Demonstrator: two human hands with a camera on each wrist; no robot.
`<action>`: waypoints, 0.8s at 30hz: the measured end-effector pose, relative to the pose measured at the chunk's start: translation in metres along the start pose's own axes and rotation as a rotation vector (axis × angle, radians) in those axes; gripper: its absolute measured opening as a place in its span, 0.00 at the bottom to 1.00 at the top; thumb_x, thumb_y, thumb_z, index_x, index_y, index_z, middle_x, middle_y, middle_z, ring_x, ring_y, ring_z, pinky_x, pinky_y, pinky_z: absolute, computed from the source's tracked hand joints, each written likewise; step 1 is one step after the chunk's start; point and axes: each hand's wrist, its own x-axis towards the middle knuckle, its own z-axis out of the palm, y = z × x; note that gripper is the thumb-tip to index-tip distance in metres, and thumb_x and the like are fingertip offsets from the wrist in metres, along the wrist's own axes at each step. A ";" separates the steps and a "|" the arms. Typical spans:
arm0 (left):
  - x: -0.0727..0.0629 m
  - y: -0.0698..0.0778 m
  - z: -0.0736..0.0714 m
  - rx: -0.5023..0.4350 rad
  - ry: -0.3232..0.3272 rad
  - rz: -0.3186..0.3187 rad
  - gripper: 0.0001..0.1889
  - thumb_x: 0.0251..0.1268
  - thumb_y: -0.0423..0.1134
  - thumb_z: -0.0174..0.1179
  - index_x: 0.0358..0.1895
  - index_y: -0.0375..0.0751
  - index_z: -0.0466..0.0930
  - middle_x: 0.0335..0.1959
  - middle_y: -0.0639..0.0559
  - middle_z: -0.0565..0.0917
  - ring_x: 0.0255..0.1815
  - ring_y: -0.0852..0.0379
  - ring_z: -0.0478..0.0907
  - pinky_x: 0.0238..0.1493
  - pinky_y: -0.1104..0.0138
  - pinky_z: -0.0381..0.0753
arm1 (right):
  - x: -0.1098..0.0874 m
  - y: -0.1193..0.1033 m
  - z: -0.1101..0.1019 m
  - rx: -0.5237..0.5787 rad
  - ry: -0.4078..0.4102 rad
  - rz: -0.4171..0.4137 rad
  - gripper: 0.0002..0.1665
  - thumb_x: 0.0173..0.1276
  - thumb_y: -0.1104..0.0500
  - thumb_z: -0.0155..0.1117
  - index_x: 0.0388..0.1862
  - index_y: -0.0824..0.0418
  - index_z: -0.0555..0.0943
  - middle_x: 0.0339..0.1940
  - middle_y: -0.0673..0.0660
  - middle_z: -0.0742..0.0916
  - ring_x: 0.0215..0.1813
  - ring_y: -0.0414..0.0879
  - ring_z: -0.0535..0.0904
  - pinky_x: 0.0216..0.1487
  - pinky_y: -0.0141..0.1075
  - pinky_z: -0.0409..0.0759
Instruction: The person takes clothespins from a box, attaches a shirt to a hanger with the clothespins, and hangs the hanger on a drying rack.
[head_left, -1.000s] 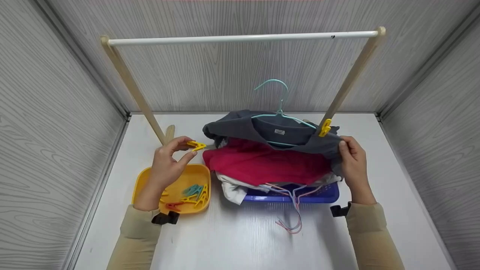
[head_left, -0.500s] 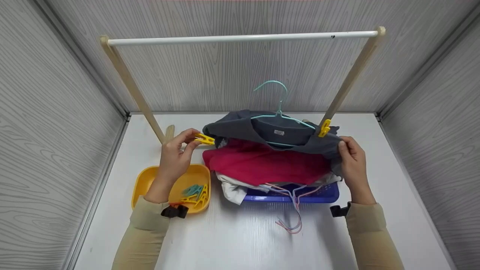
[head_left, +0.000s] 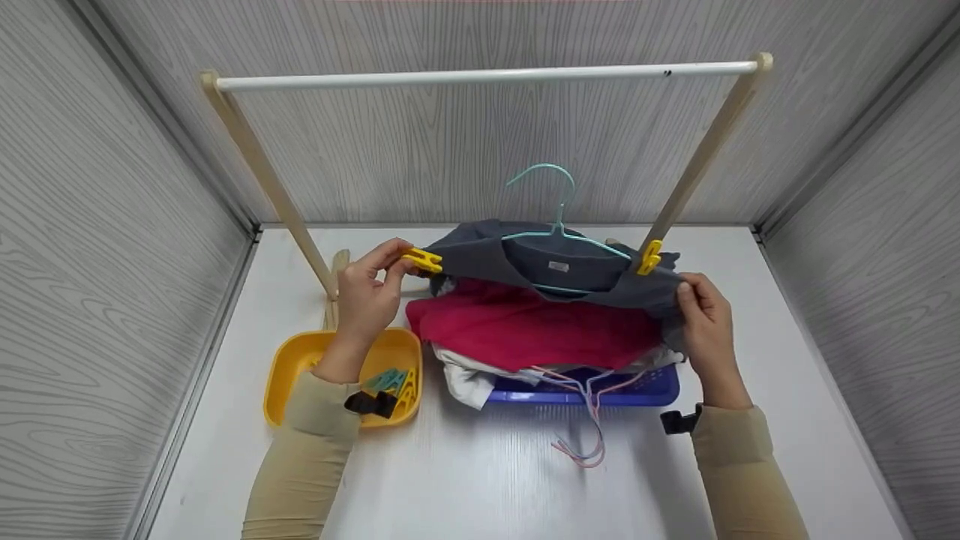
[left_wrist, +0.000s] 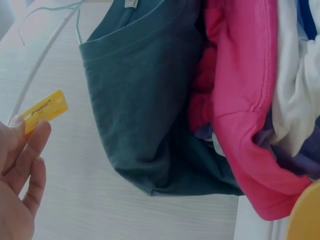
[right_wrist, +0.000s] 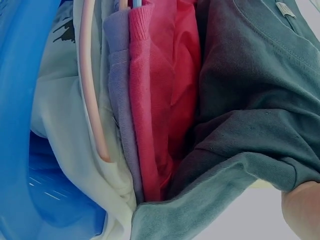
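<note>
Between thumb and fingers my left hand [head_left: 369,294] pinches a yellow clothespin [head_left: 424,260], its far end right at the left shoulder of a dark grey shirt [head_left: 472,259]. The left wrist view also shows this clothespin [left_wrist: 46,111] in the fingertips, beside the shirt [left_wrist: 135,90]. My right hand [head_left: 706,322] grips the shirt's right sleeve; only a bit of that hand [right_wrist: 302,210] shows in the right wrist view. A mint-green hanger [head_left: 559,217] sits in the shirt's neck, hook upward. A second yellow clothespin [head_left: 650,257] is clipped on the right shoulder.
Under the shirt, red [head_left: 532,326] and white clothes [head_left: 469,381] are heaped on a blue basket [head_left: 585,399], with pink and lilac hangers [head_left: 592,420] sticking out in front. A yellow bin [head_left: 281,375] at left holds several clothespins. Behind stands a wooden rack with a white rod [head_left: 480,76].
My left hand has moved right and up, bringing the yellow clothespin from above the bin to the shirt's left shoulder. My right hand keeps its grip on the sleeve.
</note>
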 end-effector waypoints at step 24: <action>0.015 -0.016 0.028 0.195 -0.040 0.104 0.06 0.61 0.33 0.67 0.39 0.35 0.85 0.33 0.48 0.88 0.30 0.50 0.77 0.33 0.60 0.73 | -0.001 0.003 -0.003 0.057 -0.051 0.000 0.17 0.78 0.61 0.50 0.48 0.78 0.75 0.37 0.52 0.82 0.40 0.44 0.74 0.43 0.33 0.71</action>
